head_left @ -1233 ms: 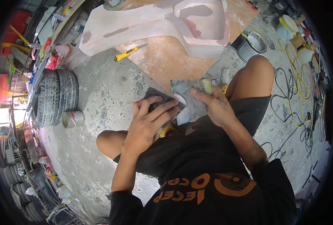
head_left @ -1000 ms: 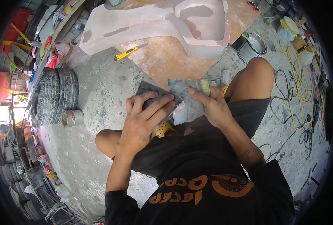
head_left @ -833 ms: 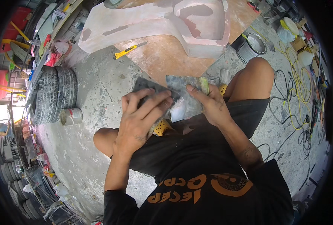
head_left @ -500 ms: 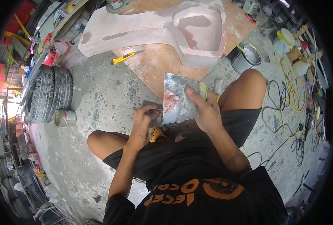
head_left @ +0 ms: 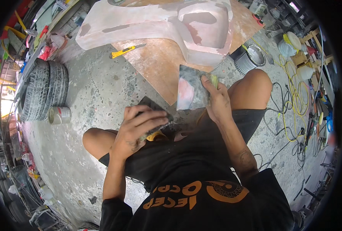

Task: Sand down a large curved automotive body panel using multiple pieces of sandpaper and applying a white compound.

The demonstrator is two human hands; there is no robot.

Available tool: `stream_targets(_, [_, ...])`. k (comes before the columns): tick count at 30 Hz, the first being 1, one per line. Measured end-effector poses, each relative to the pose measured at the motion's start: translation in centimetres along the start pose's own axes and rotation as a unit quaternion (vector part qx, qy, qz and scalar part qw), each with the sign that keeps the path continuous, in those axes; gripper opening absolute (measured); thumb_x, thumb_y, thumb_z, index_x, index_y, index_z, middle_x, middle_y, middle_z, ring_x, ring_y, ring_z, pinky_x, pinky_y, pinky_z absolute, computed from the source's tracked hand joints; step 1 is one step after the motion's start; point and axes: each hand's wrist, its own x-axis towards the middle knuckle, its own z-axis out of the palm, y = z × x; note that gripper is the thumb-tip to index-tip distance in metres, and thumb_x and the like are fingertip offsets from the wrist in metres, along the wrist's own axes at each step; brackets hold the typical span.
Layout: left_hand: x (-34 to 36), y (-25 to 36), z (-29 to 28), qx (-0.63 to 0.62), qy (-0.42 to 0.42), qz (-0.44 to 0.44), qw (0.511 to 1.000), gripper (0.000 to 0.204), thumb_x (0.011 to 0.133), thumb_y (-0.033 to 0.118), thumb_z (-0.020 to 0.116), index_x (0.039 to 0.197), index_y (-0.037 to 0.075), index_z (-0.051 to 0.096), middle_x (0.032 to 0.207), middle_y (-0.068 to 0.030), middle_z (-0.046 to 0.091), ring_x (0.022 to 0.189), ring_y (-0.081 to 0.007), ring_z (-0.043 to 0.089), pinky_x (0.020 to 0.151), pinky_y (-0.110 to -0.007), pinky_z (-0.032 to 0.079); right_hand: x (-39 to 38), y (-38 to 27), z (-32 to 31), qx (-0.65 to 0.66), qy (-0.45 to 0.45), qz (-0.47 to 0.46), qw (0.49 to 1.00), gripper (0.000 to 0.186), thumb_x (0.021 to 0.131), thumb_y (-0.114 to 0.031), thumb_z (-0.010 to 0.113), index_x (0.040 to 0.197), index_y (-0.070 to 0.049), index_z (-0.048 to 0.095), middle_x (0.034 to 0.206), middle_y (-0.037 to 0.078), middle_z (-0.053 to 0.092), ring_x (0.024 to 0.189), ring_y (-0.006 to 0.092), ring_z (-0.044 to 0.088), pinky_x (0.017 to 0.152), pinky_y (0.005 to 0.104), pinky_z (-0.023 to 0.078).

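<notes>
My right hand (head_left: 219,101) grips a flat grey mixing board (head_left: 198,89) by its right edge, thumb on top. A smear of pale pink putty (head_left: 185,93) lies on the board's left half. My left hand (head_left: 134,127), lower and to the left, is closed on a dark flat spreader (head_left: 152,104), fingers lying across it; its far corner shows beyond them. The spreader and the board are apart. Farther ahead lies a large moulded panel (head_left: 134,21), whitish pink with grey patches and a recess at its right end.
Under the panel is a brown plywood sheet (head_left: 151,73), with a yellow utility knife (head_left: 123,51) near its left edge. An open can (head_left: 250,61) stands by my right knee. At left are two tyres (head_left: 44,90) and a small can (head_left: 59,115). Yellow cables (head_left: 292,96) lie at right.
My left hand has moved left and turned, with its fingers now over the spreader. The mixing board has shifted up and right, and its putty looks smoother and paler.
</notes>
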Motion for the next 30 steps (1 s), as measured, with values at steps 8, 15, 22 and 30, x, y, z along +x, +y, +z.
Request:
stream_targets(8, [1.2,-3.8,5.6,-0.025,0.233,0.022,0.972,0.057,0.066,-0.006,0.056,0.121,0.009,0.061,0.132,-0.0105,0.056,0.12,-0.0334,0.047,0.104,-0.045,0.035,-1.0,0.5,0.0,0.032,-0.021,0.026,0.999,0.025,0.096,-0.018,0.065,0.11,0.003,0.065,0.105,0.008,0.067,0.094,0.0138,0.064,0.08,0.0295,0.052])
stream_targets(15, [3.8,0.0,2.3,0.073,0.047,-0.016,0.996,0.05,0.077,0.006,0.06,0.127,0.012,0.062,0.138,-0.0036,0.058,0.117,-0.0304,0.052,0.101,-0.042,0.035,-1.2,-0.3,0.3,-0.344,0.009,-0.062,0.937,0.026,0.098,-0.02,0.06,0.095,0.004,0.069,0.078,-0.001,0.061,0.07,0.0063,0.048,0.063,0.0248,0.039])
stream_targets(22, [1.2,-0.9,2.5,-0.053,0.116,-0.011,0.992,0.061,0.07,0.003,0.063,0.129,0.014,0.062,0.14,-0.0025,0.056,0.121,-0.0311,0.048,0.099,-0.041,0.036,0.0,-1.0,-0.6,-0.117,0.013,-0.032,0.992,0.025,0.099,-0.019,0.06,0.105,0.004,0.067,0.094,0.004,0.068,0.079,0.0098,0.06,0.072,0.0258,0.048])
stream_targets(30, [1.1,-5.4,5.1,-0.021,0.125,-0.089,0.988,0.066,0.065,-0.003,0.062,0.13,0.014,0.059,0.139,-0.005,0.053,0.124,-0.0324,0.044,0.105,-0.043,0.033,-0.4,-0.4,-0.9,-0.116,0.01,-0.036,0.993,0.025,0.099,-0.019,0.061,0.107,0.004,0.067,0.104,0.008,0.068,0.083,0.0106,0.063,0.077,0.0232,0.049])
